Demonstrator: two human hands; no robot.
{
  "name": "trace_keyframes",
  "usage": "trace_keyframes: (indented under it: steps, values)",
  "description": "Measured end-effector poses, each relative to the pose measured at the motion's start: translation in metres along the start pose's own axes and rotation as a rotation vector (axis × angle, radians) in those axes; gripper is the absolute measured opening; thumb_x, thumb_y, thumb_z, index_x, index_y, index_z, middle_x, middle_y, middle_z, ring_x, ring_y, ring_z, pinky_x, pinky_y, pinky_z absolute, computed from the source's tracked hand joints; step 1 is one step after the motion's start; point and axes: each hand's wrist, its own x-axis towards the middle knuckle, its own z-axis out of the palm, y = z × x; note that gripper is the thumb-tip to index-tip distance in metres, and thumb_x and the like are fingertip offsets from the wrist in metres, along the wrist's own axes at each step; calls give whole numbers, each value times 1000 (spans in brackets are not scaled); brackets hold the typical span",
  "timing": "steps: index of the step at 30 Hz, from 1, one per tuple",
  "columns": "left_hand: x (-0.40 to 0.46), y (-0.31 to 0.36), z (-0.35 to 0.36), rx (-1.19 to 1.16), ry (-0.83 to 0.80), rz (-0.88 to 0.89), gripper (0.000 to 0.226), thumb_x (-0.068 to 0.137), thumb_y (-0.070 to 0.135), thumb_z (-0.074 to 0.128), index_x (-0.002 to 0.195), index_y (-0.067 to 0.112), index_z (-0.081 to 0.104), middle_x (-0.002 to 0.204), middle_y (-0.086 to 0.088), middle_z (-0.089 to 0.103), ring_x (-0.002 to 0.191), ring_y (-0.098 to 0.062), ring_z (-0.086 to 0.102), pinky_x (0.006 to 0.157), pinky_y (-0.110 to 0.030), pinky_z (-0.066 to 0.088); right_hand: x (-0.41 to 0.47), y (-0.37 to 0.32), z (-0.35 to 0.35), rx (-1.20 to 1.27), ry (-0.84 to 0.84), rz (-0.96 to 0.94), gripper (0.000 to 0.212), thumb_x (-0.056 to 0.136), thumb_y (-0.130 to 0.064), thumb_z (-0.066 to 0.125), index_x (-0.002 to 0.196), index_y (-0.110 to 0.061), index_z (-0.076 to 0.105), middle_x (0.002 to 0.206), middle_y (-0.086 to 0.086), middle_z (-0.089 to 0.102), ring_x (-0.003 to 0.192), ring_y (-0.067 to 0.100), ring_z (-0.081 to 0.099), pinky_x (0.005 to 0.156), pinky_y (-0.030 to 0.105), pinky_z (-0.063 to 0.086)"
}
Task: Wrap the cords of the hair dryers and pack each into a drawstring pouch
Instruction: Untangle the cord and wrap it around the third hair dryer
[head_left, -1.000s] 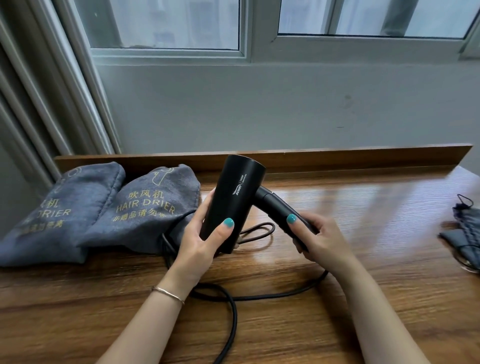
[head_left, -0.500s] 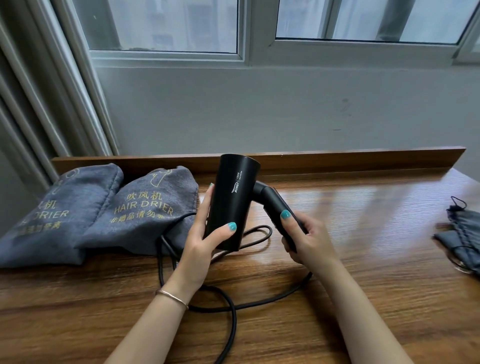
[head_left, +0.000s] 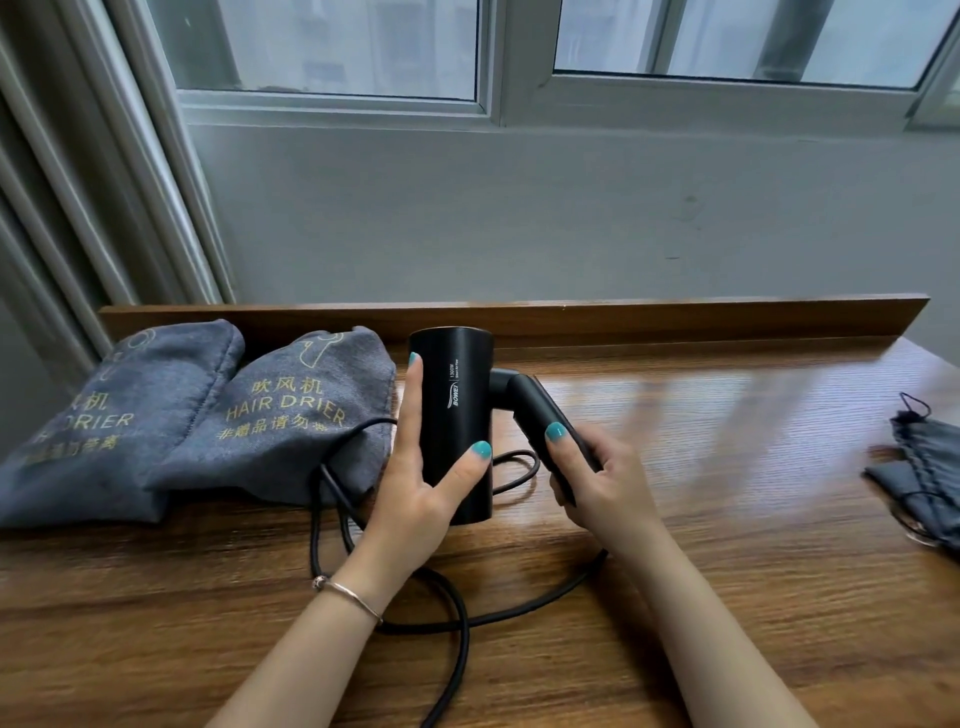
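A black hair dryer (head_left: 457, 395) is held just above the wooden table (head_left: 727, 519), barrel near upright. My left hand (head_left: 415, 493) grips the barrel, thumb across its front. My right hand (head_left: 597, 478) grips the folding handle (head_left: 540, 415), which slants down to the right from the barrel. The black cord (head_left: 462, 639) lies loose on the table, looping behind the dryer and trailing off the near edge. Two filled grey pouches printed HAIR DRIER lie at the left: one (head_left: 296, 410) right next to the dryer, the other (head_left: 119, 415) farther left.
A flat, empty grey drawstring pouch (head_left: 924, 473) lies at the table's right edge. A low wooden ledge (head_left: 675, 312) runs along the back, against a grey wall under windows. Bare tabletop shows between my right hand and the empty pouch.
The barrel has swung from tilted to nearly upright. The handle has folded closer toward the barrel, and my right hand has moved left with it.
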Motion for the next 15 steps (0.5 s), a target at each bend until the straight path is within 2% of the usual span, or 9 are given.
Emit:
trace_keyframes:
  steps: [3, 6, 8, 9, 11, 13, 15]
  values:
    - [0, -2, 1, -6, 11, 28, 88, 92, 4, 62, 152, 34, 5, 131, 37, 25, 111, 31, 39, 86, 3, 35, -1, 2, 4, 17, 8, 4, 27, 87, -42, 53, 77, -17, 58, 49, -3, 52, 42, 11, 46, 40, 22, 34]
    - [-1, -6, 4, -36, 13, 25, 91, 86, 26, 66, 146, 57, 5, 140, 32, 29, 120, 17, 45, 91, -7, 41, -1, 2, 11, 54, 7, 5, 38, 86, -50, 53, 76, -14, 55, 51, -3, 51, 42, 11, 44, 39, 22, 33]
    - [-4, -9, 9, -62, -14, -4, 94, 84, 34, 65, 140, 68, -2, 150, 21, 28, 127, 7, 45, 94, -16, 46, -1, 1, 17, 120, -2, 30, 41, 88, -49, 51, 78, -9, 53, 53, -2, 51, 41, 12, 44, 38, 22, 33]
    - [-5, -10, 12, -70, -28, -11, 96, 85, 33, 65, 138, 69, -7, 153, 17, 25, 130, 5, 43, 97, -18, 46, -2, 0, 18, 156, -3, 50, 41, 90, -47, 50, 79, -8, 53, 54, 0, 50, 41, 12, 43, 38, 21, 33]
    - [-7, -13, 14, -98, -68, -29, 99, 89, 23, 62, 137, 67, -14, 151, 20, 24, 128, 9, 43, 97, -15, 44, -4, 0, 18, 186, -2, 73, 40, 91, -46, 46, 81, -7, 51, 57, 3, 51, 42, 13, 44, 38, 23, 33]
    - [-7, -17, 12, -97, -130, -43, 103, 94, 8, 60, 134, 60, -20, 142, 27, 28, 120, 15, 47, 92, -9, 42, -6, 0, 15, 72, 24, 42, 44, 93, -48, 39, 85, -7, 54, 63, 9, 55, 50, 22, 49, 44, 32, 38]
    - [-5, -18, 8, -69, -167, -35, 109, 92, 6, 62, 134, 57, -24, 143, 25, 29, 123, 14, 46, 92, -7, 41, -5, 2, 12, -82, 62, 22, 43, 95, -49, 32, 85, -15, 57, 69, 5, 58, 60, 20, 54, 55, 38, 43]
